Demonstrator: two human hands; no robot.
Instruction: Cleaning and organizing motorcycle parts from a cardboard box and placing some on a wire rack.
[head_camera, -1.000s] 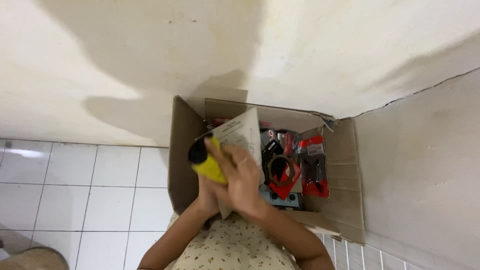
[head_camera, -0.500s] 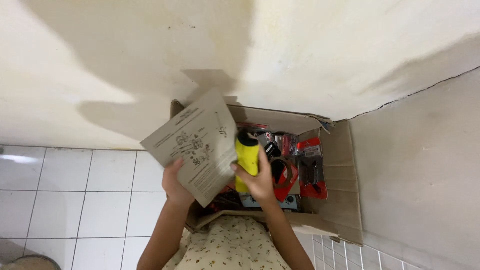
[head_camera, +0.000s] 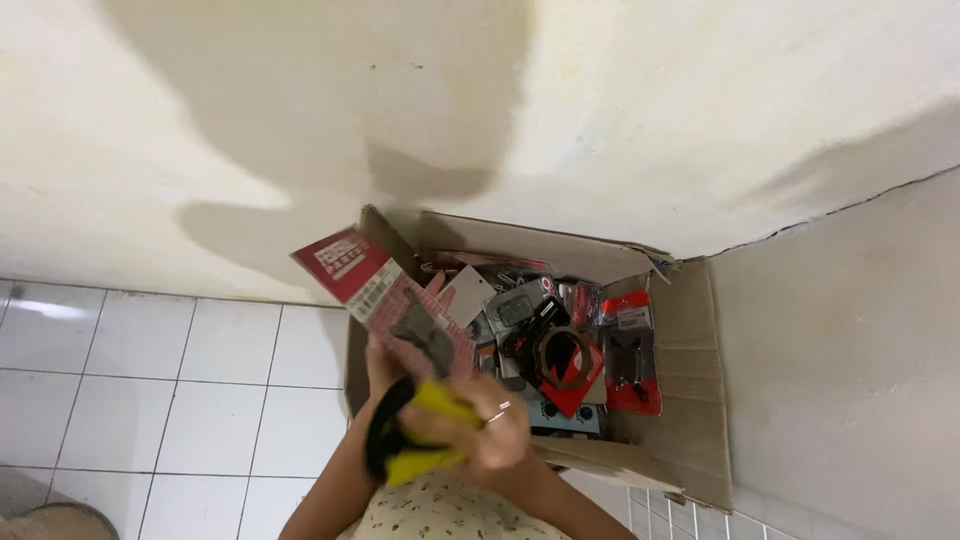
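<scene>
Currently both hands are up over the near-left corner of the open cardboard box (head_camera: 690, 400), which sits against the cream wall (head_camera: 600, 110) on the white tiled floor (head_camera: 170, 400).

Right hand (head_camera: 487, 432): fingers curled tight around a yellow-and-black tool (head_camera: 418, 440), clenched grip. Ring visible on one finger. Tool is blurred, exact type not readable; it sits just outside the box's near-left edge, above the person's floral-print clothing (head_camera: 440, 510).

Left hand (head_camera: 385, 362): mostly hidden behind the tool and the card. It grasps the lower end of a red blister card (head_camera: 385, 300) with a dark part sealed on its face. Card is tilted, top end pointing up-left, past the box's left flap and over the floor/wall line.

Box contents: loose packaged parts. A red-backed pack with a round ring-shaped part (head_camera: 566, 362) near the box centre, a red pack with a dark part (head_camera: 630, 350) to its right against the right side, grey and white cards (head_camera: 500, 300) toward the far-left. Packs overlap; stacking order underneath not discernible.
</scene>
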